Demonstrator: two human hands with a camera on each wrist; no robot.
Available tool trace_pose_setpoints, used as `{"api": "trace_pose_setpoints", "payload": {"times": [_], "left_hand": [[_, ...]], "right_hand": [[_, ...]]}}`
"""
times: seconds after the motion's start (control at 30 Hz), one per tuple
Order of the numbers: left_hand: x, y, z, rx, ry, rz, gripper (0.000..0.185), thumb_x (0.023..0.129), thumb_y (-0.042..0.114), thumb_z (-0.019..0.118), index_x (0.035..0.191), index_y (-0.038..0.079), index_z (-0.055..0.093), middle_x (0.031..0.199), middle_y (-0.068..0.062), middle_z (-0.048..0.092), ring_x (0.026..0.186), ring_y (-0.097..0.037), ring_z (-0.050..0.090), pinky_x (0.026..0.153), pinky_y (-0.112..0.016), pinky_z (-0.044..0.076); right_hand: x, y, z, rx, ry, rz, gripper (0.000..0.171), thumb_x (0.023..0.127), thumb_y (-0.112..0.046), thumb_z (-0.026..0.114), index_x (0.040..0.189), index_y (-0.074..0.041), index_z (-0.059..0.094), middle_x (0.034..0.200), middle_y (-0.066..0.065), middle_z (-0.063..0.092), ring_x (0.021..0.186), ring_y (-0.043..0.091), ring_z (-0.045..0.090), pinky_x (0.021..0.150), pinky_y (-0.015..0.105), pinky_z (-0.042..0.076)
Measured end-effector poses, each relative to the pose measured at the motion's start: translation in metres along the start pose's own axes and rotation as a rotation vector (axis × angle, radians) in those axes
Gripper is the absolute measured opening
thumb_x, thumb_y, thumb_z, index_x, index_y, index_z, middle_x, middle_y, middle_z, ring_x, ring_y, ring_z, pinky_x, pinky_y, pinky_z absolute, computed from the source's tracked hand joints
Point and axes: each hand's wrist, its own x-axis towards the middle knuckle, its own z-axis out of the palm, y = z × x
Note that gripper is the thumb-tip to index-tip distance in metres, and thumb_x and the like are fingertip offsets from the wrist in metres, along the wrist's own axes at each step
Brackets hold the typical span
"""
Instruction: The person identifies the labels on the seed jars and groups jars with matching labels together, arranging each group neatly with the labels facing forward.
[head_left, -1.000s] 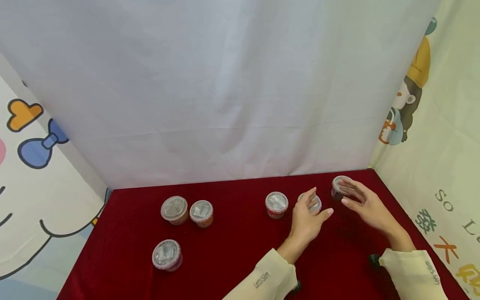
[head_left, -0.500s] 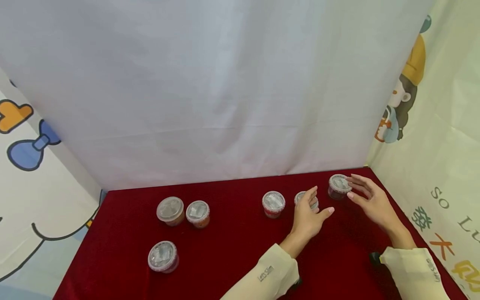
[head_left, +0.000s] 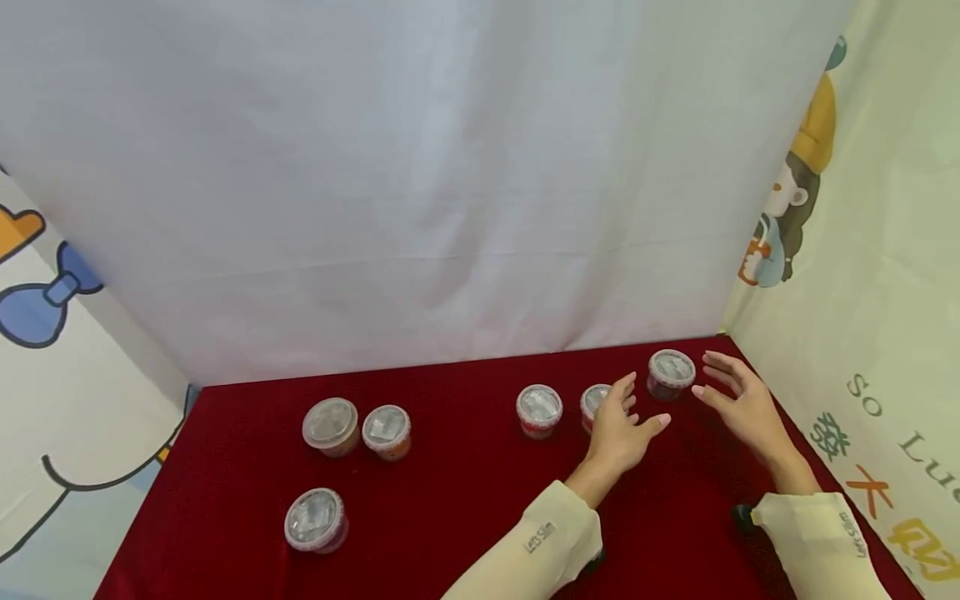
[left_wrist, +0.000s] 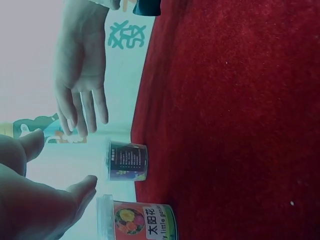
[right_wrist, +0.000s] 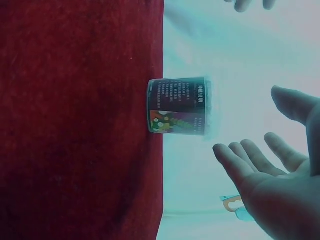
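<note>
My left hand (head_left: 618, 429) hovers with spread fingers beside a lidded plastic cup (head_left: 594, 404) that it partly hides in the head view. In the left wrist view that cup (left_wrist: 145, 221) shows a red label with flowers and printed characters. My right hand (head_left: 742, 406), fingers apart and slightly bent, is just right of a dark-labelled lidded cup (head_left: 671, 372). The right wrist view shows this dark cup (right_wrist: 179, 106) upright on the cloth, apart from the fingers. Neither hand holds anything. Left of my left hand is another red-labelled cup (head_left: 538, 410).
On the left of the red cloth (head_left: 450, 500) stand three more lidded cups: a wide one (head_left: 331, 426), an orange-labelled one (head_left: 387, 432) and a purplish one (head_left: 317, 520) nearer me. A white curtain (head_left: 420, 208) closes the back; a printed cloth (head_left: 885, 333) hangs at right.
My right hand has drawn away to the right from the dark cup, which now shows fully. The left hand has shifted slightly right relative to the cups. The whole view has drifted a little.
</note>
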Motion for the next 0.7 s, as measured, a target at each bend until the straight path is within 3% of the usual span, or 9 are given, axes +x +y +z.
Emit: {"api": "trace_pose_setpoints", "payload": {"times": [0.1,0.2,0.37,0.6,0.7], "left_hand": [[0.002,0.001,0.006,0.021,-0.01,0.005,0.068,0.093,0.004,0.081,0.153,0.005,0.051,0.153,-0.019,0.056,0.139,-0.035,0.057,0.105,-0.035,0.055],[0.004,0.001,0.011,0.042,-0.022,0.018,0.068,0.093,0.004,0.081,0.153,0.003,0.05,0.152,-0.021,0.056,0.138,-0.037,0.057,0.104,-0.035,0.056],[0.008,-0.002,0.018,0.07,-0.03,-0.001,0.069,0.094,0.006,0.081,0.154,0.003,0.048,0.153,-0.02,0.054,0.139,-0.035,0.057,0.105,-0.035,0.056],[0.014,-0.006,0.026,0.122,-0.072,-0.033,0.07,0.098,0.013,0.077,0.158,0.005,0.043,0.156,-0.021,0.051,0.136,-0.038,0.059,0.106,-0.041,0.055],[0.017,-0.008,0.028,0.127,-0.068,-0.048,0.071,0.099,0.016,0.075,0.159,0.004,0.04,0.158,-0.021,0.049,0.142,-0.036,0.053,0.114,-0.044,0.049]], "right_hand": [[0.001,0.002,-0.001,-0.016,0.007,0.025,0.061,0.104,-0.01,0.069,0.155,0.007,0.041,0.15,0.013,0.05,0.127,0.001,0.051,0.089,0.003,0.046],[0.002,0.004,-0.001,-0.019,0.007,0.044,0.062,0.103,-0.008,0.069,0.156,0.007,0.039,0.154,0.028,0.044,0.134,0.02,0.053,0.09,0.002,0.045],[0.003,0.007,0.0,-0.025,-0.008,0.065,0.064,0.103,-0.005,0.068,0.156,0.01,0.036,0.157,0.034,0.04,0.14,0.053,0.043,0.089,-0.001,0.042],[0.004,0.009,0.006,-0.021,-0.013,0.06,0.066,0.1,0.001,0.07,0.154,0.015,0.035,0.157,0.039,0.037,0.141,0.06,0.04,0.087,-0.003,0.038],[0.007,0.01,0.011,-0.029,-0.021,0.063,0.067,0.099,0.0,0.071,0.154,0.015,0.034,0.157,0.039,0.036,0.142,0.06,0.04,0.088,-0.002,0.038]]}}
